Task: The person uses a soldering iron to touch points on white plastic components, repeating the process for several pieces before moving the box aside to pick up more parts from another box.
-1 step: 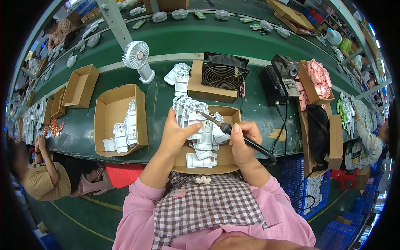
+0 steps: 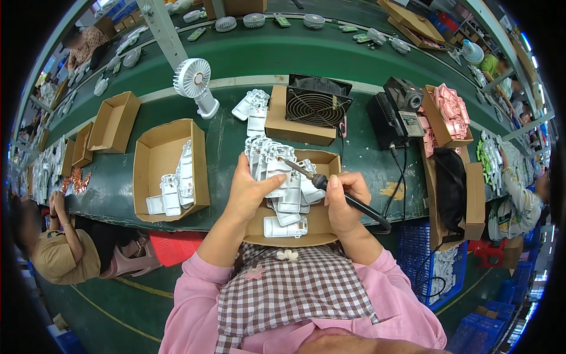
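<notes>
My left hand [image 2: 252,187] is closed around several white plastic housing parts [image 2: 266,158], its thumb lying across them. In my right hand [image 2: 349,200] is a soldering iron [image 2: 321,182] with a dark handle. Its metal tip points left and meets the upper end of the held parts, near a small copper-coloured spot; whether it touches is too small to tell. Beneath both hands sits a cardboard box [image 2: 259,230] with more white housings [image 2: 285,226] in it. A black cable runs from the iron's side toward a black soldering station [image 2: 386,121] at the right.
A black fan [image 2: 318,103] stands on a carton beyond my hands. To the left are a white handheld fan [image 2: 193,79] and a cardboard box [image 2: 141,177] holding white parts. Pink parts [image 2: 449,115] fill a box at right. Co-workers sit on both sides; a conveyor [image 2: 253,50] runs behind.
</notes>
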Demonstrator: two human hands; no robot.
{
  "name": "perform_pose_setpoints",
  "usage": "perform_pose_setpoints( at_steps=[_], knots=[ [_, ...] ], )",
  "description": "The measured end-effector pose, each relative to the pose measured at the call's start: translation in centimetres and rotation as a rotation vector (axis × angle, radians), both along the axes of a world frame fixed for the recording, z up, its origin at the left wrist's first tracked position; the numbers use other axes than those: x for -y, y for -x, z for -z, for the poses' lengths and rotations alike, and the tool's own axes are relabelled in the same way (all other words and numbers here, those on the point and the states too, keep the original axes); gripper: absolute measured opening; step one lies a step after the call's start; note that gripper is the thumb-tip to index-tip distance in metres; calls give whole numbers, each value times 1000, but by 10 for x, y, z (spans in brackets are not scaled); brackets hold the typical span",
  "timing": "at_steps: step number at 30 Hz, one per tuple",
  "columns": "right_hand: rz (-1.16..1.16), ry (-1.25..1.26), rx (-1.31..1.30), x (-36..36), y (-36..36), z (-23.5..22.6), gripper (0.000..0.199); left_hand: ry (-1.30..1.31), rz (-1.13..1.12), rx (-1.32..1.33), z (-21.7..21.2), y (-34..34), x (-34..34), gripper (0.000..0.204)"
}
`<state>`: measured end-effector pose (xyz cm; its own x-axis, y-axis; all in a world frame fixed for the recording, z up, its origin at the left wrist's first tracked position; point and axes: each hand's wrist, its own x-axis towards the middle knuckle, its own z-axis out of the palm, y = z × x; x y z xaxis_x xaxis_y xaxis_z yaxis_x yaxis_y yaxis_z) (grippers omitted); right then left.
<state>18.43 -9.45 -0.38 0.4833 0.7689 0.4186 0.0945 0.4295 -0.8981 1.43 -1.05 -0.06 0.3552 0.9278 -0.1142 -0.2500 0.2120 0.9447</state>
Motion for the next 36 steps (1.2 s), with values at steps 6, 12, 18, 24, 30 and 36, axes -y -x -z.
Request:
perform_pose_setpoints(
  at_steps=[6,12,18,24,30,36],
  knots=[
    [-6,6,11,0,-1,1,15,-3,9,-14,-3,-1,0,57],
    [-10,16,19,-1,-1,2,15,-16,14,-8,-1,-1,0,56],
    [-15,23,-4,-1,0,1,16,-14,20,-12,-1,0,0,56],
    [-27,-64,-22,1,0,1,13,53,35,43,-2,1,-1,58],
    [-55,-174,-137,4,-3,2,10,104,64,114,-1,3,-2,64],
    [-64,-253,-165,4,-2,0,10,110,90,154,-11,-2,2,62]
  ],
)
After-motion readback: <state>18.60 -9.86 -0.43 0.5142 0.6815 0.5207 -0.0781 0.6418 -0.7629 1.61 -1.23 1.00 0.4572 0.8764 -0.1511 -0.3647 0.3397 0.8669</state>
